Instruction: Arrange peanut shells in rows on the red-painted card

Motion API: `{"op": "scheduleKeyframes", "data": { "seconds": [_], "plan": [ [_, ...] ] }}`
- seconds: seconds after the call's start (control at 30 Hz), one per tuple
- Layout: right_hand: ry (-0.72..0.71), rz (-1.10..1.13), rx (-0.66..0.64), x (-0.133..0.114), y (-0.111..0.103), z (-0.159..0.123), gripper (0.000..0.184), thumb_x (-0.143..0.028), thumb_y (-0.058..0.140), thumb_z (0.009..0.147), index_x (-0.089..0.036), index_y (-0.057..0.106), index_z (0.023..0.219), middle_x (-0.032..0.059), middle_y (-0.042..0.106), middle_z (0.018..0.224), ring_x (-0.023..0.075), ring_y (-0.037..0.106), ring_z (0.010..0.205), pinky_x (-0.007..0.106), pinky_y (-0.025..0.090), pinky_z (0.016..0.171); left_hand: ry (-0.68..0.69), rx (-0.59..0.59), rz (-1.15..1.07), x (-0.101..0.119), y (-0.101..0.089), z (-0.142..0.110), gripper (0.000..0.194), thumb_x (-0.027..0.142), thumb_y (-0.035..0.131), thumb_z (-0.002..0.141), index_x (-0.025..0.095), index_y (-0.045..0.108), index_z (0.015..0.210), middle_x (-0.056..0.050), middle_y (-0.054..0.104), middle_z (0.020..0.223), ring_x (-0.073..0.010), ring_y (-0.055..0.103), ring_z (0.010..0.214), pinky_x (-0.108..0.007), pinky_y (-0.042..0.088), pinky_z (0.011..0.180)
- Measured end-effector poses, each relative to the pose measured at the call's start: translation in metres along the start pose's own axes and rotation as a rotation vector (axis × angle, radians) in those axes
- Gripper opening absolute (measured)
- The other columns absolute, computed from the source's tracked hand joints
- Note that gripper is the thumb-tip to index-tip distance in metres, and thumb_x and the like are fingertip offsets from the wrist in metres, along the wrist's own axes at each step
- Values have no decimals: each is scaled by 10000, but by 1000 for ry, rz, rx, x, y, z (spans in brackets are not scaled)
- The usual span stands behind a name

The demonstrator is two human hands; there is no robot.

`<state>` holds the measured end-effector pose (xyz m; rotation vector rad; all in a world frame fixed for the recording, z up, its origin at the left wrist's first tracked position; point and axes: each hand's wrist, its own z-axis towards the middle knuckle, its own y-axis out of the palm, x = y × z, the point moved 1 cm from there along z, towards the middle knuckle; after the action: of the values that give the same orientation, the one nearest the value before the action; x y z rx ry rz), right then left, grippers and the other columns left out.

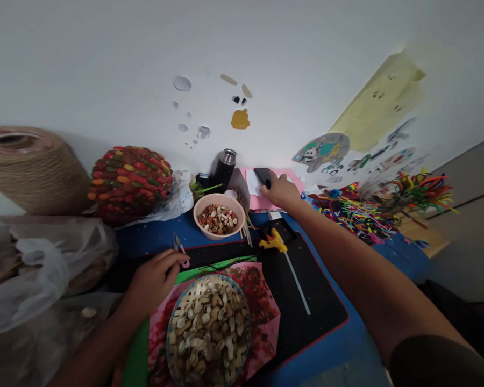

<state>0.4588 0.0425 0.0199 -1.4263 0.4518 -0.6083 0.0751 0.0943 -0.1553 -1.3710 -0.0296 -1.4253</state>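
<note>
My right hand (281, 191) reaches to the back of the table, its fingers closed round a dark phone (262, 176) above white and pink paper. My left hand (155, 277) rests at the left, fingers loosely stretched, its fingertips beside the pink-handled pliers (180, 250); I see nothing held in it. In front of me a woven basket (170, 328) holds many pale shells (212, 322) like pistachio shells. Behind it a pink bowl (199, 221) contains coloured shells. To its right, a yellow glue gun (274, 241) lies on the black mat (322, 290), a long glue stick protruding from it.
A large twine spool (36, 172) and a ball covered in coloured shells (131, 180) stand at the left, behind plastic bags (44, 269). A black thermos (225, 169) is near the wall. Chopsticks (245, 220) lie beside the bowl. Colourful pipe cleaners (355, 215) pile at the right.
</note>
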Motion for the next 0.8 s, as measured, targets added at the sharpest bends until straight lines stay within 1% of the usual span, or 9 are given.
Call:
{"op": "scheduleKeyframes", "data": {
  "seconds": [0.2,0.37,0.4,0.47,0.53,0.6,0.67,0.73,0.8],
  "plan": [
    [13,42,48,27,-2,-19,726,-480,533,1020,-151,425,1658,278,629,1383,439,712,1168,516,533,982,6,-11,-9,-1,0,-1,337,323,457,1018,258,788,1026,-35,825,1040,-199,787,968,-303,592,900],
    [65,98,86,48,-13,-31,733,-481,516,1017,-170,428,1675,270,621,1442,442,701,1216,523,534,1017,17,-7,-11,2,0,0,344,314,451,1019,244,788,1028,-37,816,998,-193,781,930,-293,589,875],
    [79,128,96,52,-16,-34,733,-476,512,1014,-166,436,1673,269,626,1449,439,695,1228,523,535,1022,14,-5,-10,2,0,0,343,311,452,1018,242,788,1023,-37,815,998,-191,781,926,-292,588,871],
    [101,259,128,59,-20,-45,717,-452,530,988,-152,498,1639,257,661,1424,424,685,1240,518,530,1040,7,-6,-19,4,-1,0,336,302,457,1017,237,787,1017,-40,817,1011,-189,782,932,-291,586,872],
    [56,407,147,63,-21,-63,699,-445,525,971,-136,549,1597,231,718,1341,393,698,1191,513,539,1034,1,-6,-35,5,-2,0,331,295,459,1016,236,784,1011,-44,819,1017,-191,781,937,-296,587,876],
    [-11,520,151,62,-20,-86,690,-454,536,948,-154,574,1569,197,742,1282,368,715,1117,527,549,1024,-13,11,-43,6,-3,1,332,303,459,1020,239,785,1012,-52,821,1019,-202,779,944,-309,589,881],
    [-93,599,156,53,-18,-114,677,-469,567,930,-184,592,1544,182,728,1323,365,715,1117,548,556,1017,-41,56,-49,8,-4,2,338,344,471,1022,240,793,1019,-66,823,1018,-226,775,959,-335,588,886],
    [-183,653,133,36,-13,-143,672,-459,576,940,-203,569,1561,177,701,1405,370,698,1205,559,545,1061,-87,108,-85,12,-7,3,337,407,512,1015,241,805,1031,-78,826,1022,-255,770,984,-365,583,906],
    [-291,678,126,13,-7,-169,668,-409,605,925,-210,559,1561,170,677,1455,368,662,1308,543,524,1120,-164,127,-203,19,-12,4,341,475,574,1003,237,815,1038,-85,832,1038,-264,764,963,-380,581,913]
  ]
}}
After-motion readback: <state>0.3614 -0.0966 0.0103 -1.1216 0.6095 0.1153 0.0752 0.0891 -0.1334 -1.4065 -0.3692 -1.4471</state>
